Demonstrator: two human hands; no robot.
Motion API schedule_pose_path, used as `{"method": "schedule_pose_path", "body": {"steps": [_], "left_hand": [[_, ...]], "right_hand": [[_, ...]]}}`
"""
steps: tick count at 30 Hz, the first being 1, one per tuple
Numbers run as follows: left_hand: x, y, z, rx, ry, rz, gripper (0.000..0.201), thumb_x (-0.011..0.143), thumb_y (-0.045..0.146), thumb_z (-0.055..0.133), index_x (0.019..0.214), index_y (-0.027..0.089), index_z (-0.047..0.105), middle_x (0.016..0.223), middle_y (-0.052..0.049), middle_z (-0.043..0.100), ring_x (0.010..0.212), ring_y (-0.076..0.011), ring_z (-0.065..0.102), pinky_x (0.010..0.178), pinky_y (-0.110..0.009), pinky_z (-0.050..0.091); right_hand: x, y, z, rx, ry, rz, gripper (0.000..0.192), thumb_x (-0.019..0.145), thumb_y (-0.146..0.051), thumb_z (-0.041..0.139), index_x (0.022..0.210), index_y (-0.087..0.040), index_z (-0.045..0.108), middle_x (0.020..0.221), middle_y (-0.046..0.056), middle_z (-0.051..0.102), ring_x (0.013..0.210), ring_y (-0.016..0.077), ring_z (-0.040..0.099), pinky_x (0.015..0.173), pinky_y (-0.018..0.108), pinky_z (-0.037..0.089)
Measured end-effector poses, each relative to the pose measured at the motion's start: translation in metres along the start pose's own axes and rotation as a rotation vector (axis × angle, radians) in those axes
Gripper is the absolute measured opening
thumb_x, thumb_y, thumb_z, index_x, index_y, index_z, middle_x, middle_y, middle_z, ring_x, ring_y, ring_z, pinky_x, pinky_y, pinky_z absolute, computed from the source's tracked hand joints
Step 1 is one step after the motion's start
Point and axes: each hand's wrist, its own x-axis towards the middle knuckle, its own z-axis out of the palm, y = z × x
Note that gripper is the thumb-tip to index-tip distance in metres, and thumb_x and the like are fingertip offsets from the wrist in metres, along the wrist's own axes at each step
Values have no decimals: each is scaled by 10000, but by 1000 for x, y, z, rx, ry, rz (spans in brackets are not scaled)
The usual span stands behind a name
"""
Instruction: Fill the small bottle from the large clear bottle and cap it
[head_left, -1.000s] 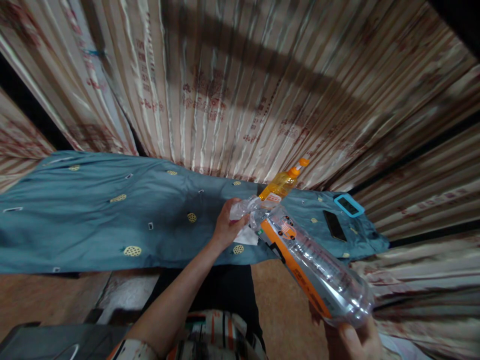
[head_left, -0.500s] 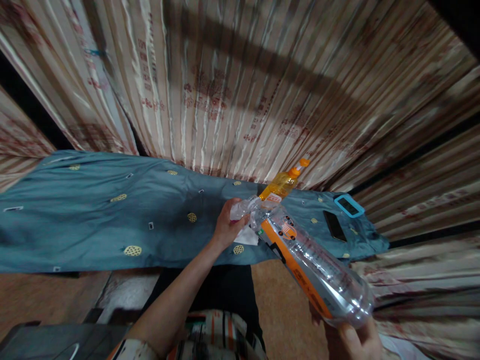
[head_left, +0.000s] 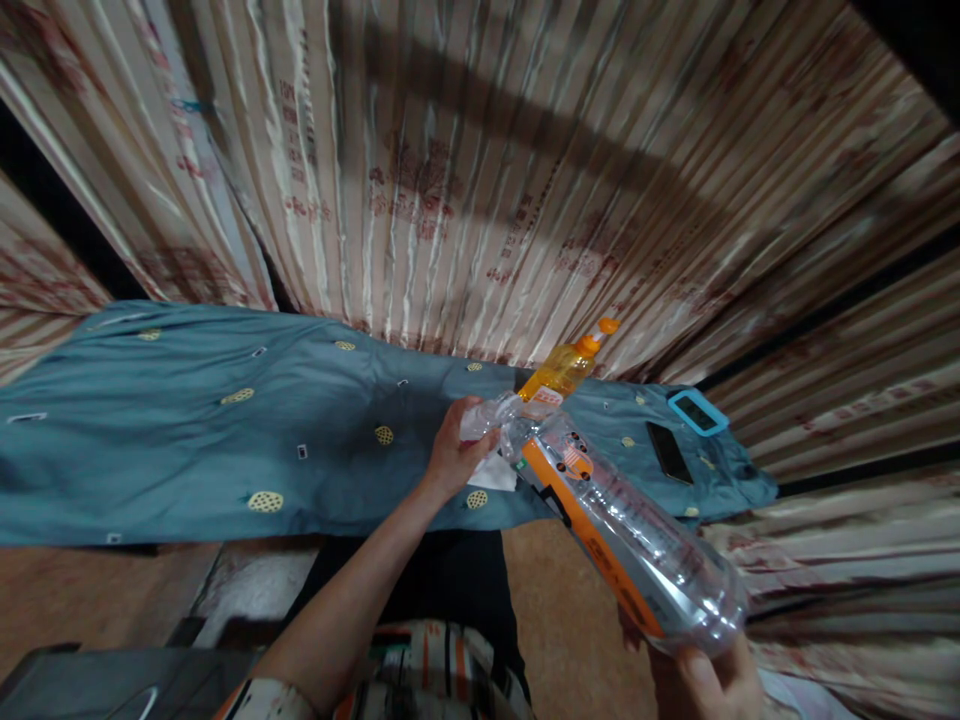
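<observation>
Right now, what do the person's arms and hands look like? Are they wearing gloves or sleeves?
No gloves: both the left hand and the right hand are bare. The left forearm is bare too, with a short sleeve at the bottom edge, pale with orange and dark stripes. No rings, watch or bracelet show. The right arm is out of view.

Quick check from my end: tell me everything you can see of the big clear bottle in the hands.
The clear plastic bottle looks empty, with ribbed walls and an orange printed label along its side. It lies tilted, neck pointing away toward the blue cloth. The right hand grips its base; the left hand closes around the neck end, hiding any cap.
</observation>
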Motion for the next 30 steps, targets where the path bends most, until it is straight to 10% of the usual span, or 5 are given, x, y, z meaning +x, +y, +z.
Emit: {"method": "schedule_pose_path", "body": {"steps": [8,30], "left_hand": [[0,-3,1,-2,-2,-1,491,795,283,854,1242,229,658,1183,-61,731,1047,-244,725,976,-384,609],[1,-6,1,26,11,35,466,811,282,856,1234,227,669,1175,-57,733,1112,-261,728,1047,-416,601]], "right_hand": [[-2,-6,6,-10,-7,-9,738,878,-553,903,1489,-203,682,886,55,806,768,298,761,710,416,606],[-1,-9,12,3,39,-8,730,815,-532,969,1419,-206,719,874,16,774,604,183,614,605,321,516]]}}
